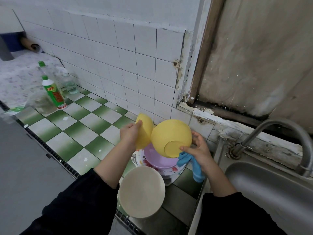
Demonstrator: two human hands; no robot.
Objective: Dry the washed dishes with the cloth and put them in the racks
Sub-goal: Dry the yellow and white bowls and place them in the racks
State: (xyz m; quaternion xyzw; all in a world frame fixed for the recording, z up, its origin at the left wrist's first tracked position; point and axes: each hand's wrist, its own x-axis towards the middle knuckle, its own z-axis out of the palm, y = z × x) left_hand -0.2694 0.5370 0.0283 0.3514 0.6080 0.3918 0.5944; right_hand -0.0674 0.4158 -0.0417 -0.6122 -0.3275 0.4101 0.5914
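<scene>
My left hand (129, 134) grips a yellow bowl (144, 131) by its rim. My right hand (198, 150) holds the second yellow bowl (171, 134) and the blue cloth (195, 166). A purple bowl (155, 157) and a beige plate (142, 192) wait on the table (76, 133). No rack shows, so I judge most work remains.

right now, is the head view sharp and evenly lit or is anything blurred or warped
Head view: soft flat light, no hard shadows, mild sheen on the sink; the left yellow bowl and right yellow bowl mid-frame are sharp, the clear bottles at the left edge look smeared; wide-angle bending curves the tiled wall lines and the door frame.
</scene>
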